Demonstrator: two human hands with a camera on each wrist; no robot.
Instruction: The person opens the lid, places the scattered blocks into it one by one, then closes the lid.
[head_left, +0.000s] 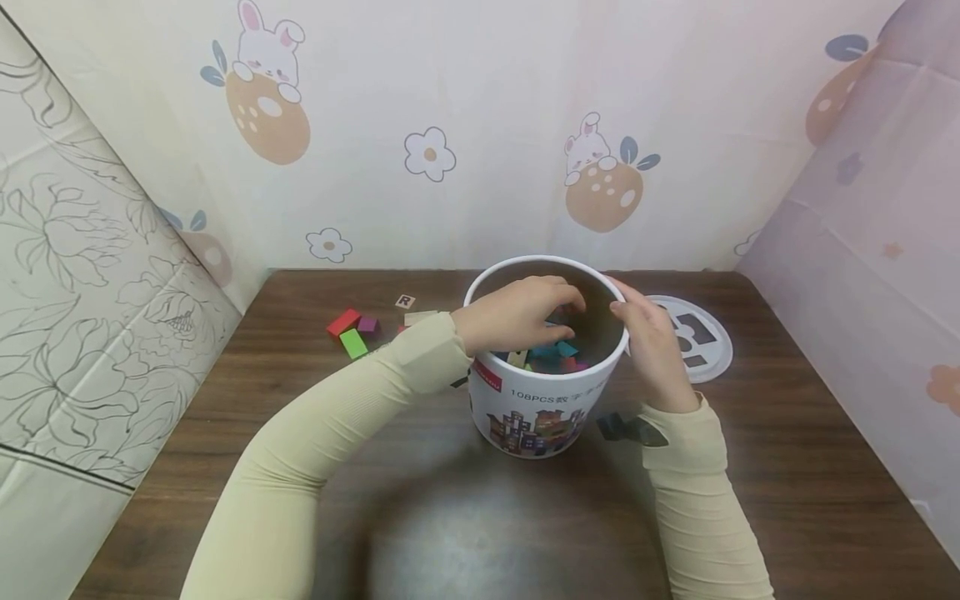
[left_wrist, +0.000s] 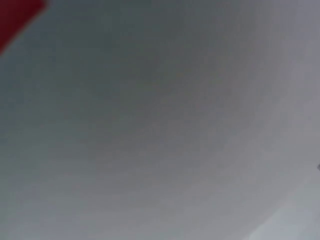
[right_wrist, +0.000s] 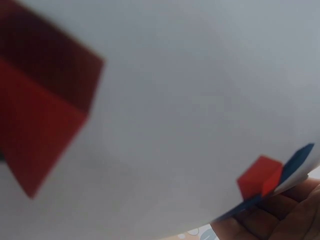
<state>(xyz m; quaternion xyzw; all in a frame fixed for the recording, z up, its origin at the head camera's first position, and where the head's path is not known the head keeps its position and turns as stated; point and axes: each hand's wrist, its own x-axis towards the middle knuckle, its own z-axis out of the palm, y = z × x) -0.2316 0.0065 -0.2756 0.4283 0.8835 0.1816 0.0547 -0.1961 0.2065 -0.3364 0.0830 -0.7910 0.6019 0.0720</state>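
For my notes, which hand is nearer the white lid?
Right. The right hand grips the bucket, just left of the white lid; the left hand reaches into the bucket, farther away.

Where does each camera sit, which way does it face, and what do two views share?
Head: on the head, facing forward and down at the block bucket; left hand, right hand and sleeves show.
Left wrist: worn there, facing a blurred pale surface; no hand shows.
Right wrist: worn there, facing the bucket's wall; the right hand partly shows.
Shared: the bucket, in head and right wrist views.
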